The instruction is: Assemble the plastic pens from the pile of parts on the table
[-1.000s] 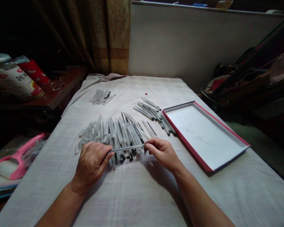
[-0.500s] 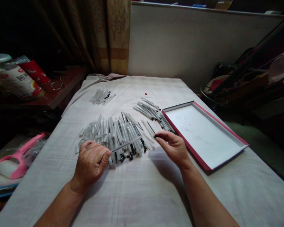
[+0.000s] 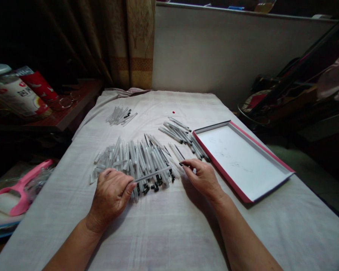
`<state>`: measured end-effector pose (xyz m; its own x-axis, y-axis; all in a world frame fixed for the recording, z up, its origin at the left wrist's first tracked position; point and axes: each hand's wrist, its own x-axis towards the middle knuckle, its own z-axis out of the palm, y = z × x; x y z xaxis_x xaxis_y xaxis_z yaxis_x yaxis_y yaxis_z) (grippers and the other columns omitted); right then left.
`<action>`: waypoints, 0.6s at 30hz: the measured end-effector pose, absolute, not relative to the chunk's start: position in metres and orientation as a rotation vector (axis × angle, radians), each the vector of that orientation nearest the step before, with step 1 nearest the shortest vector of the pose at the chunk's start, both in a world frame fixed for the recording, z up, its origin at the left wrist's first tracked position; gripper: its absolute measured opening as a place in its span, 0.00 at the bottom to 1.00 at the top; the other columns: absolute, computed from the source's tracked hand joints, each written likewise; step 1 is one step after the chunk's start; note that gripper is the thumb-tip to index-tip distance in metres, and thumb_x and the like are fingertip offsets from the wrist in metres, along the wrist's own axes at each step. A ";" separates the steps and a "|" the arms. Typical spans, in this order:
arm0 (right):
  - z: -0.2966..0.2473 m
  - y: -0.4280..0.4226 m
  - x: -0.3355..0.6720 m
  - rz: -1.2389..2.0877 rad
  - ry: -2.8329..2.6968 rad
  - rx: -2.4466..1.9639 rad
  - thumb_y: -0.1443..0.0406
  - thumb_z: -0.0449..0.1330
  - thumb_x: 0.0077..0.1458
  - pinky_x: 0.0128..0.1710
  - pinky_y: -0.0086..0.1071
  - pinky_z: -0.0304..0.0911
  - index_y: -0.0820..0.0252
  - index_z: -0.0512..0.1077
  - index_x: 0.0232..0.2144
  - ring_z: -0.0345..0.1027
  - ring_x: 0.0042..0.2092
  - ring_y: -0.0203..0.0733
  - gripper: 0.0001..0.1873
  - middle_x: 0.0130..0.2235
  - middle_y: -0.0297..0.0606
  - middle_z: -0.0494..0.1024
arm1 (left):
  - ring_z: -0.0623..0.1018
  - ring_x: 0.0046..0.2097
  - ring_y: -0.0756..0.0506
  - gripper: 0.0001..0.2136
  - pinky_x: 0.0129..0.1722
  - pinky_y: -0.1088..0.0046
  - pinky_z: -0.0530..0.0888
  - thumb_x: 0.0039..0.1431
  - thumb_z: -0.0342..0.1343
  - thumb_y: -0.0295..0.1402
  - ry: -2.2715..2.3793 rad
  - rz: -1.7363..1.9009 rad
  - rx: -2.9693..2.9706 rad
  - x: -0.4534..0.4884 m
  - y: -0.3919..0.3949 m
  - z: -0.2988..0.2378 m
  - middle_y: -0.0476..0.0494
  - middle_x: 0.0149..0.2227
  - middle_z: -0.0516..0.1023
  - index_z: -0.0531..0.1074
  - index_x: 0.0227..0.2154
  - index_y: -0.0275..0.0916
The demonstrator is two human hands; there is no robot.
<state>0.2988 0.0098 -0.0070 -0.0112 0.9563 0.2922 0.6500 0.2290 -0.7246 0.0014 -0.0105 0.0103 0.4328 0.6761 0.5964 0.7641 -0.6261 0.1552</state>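
Note:
My left hand (image 3: 112, 195) pinches the near end of a clear pen barrel (image 3: 152, 174), whose far end points right. Between the thumb and forefinger of my right hand (image 3: 203, 176) is a small black pen plug (image 3: 181, 163), a short way from the barrel's free end. Behind and beneath the barrel spreads a large pile of clear pen parts (image 3: 124, 152), with loose black plugs (image 3: 156, 188) along its near edge. Beyond my right hand lies a group of pen barrels with black ends (image 3: 176, 131).
A shallow box lid (image 3: 248, 165) with red sides lies at the right. A smaller pile of clear caps (image 3: 117, 114) and a red bit (image 3: 173, 112) are farther back. Left of the table are pink-handled scissors (image 3: 22, 188) and a large jar (image 3: 17, 94) on a shelf.
My right hand has moved slightly left with the black plug, closer to the barrel's end. My left hand keeps its hold on the barrel, nearly still.

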 end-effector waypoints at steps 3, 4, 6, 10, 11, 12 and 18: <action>-0.003 0.008 0.295 0.699 -1.644 -1.436 0.58 0.56 0.59 0.33 0.33 0.65 0.59 0.78 0.28 0.73 0.31 0.42 0.15 0.29 0.40 0.81 | 0.76 0.33 0.45 0.11 0.49 0.60 0.65 0.68 0.48 0.35 -1.238 -0.944 -2.548 0.002 -0.011 0.010 0.48 0.27 0.78 0.72 0.32 0.41; -0.002 0.008 0.293 0.791 -1.627 -1.404 0.56 0.55 0.60 0.31 0.32 0.64 0.59 0.77 0.27 0.72 0.29 0.41 0.18 0.27 0.39 0.80 | 0.76 0.33 0.45 0.11 0.49 0.60 0.65 0.68 0.48 0.35 -1.231 -0.941 -2.551 0.002 -0.011 0.010 0.48 0.27 0.78 0.72 0.32 0.41; 0.001 0.006 0.288 0.961 -1.602 -1.333 0.53 0.54 0.61 0.28 0.31 0.63 0.60 0.76 0.26 0.69 0.26 0.38 0.21 0.25 0.38 0.78 | 0.76 0.34 0.45 0.11 0.49 0.61 0.65 0.68 0.47 0.35 -1.225 -0.938 -2.556 0.003 -0.011 0.010 0.48 0.28 0.78 0.72 0.32 0.41; 0.005 0.003 0.278 1.151 -1.523 -1.284 0.51 0.57 0.58 0.26 0.28 0.60 0.60 0.75 0.24 0.63 0.24 0.35 0.21 0.23 0.35 0.74 | 0.76 0.34 0.45 0.11 0.49 0.61 0.65 0.68 0.47 0.36 -1.201 -0.921 -2.567 0.005 -0.011 0.009 0.48 0.28 0.78 0.73 0.33 0.41; 0.005 0.002 0.276 1.185 -1.497 -1.283 0.51 0.58 0.56 0.25 0.28 0.59 0.60 0.74 0.23 0.63 0.24 0.34 0.20 0.22 0.34 0.73 | 0.76 0.34 0.45 0.11 0.49 0.61 0.65 0.68 0.47 0.36 -1.195 -0.917 -2.572 0.005 -0.012 0.009 0.47 0.28 0.78 0.73 0.33 0.41; 0.006 0.002 0.274 1.217 -1.470 -1.281 0.52 0.59 0.55 0.25 0.28 0.59 0.60 0.73 0.22 0.62 0.24 0.34 0.19 0.22 0.33 0.72 | 0.76 0.35 0.45 0.11 0.49 0.61 0.66 0.68 0.47 0.36 -1.190 -0.916 -2.576 0.005 -0.012 0.009 0.47 0.28 0.78 0.73 0.33 0.41; 0.010 0.002 0.273 1.287 -1.342 -1.271 0.56 0.59 0.51 0.23 0.27 0.57 0.59 0.71 0.19 0.60 0.22 0.33 0.15 0.20 0.32 0.70 | 0.77 0.36 0.44 0.08 0.50 0.61 0.67 0.67 0.49 0.35 -1.155 -0.925 -2.592 0.000 -0.008 0.007 0.47 0.30 0.79 0.72 0.36 0.41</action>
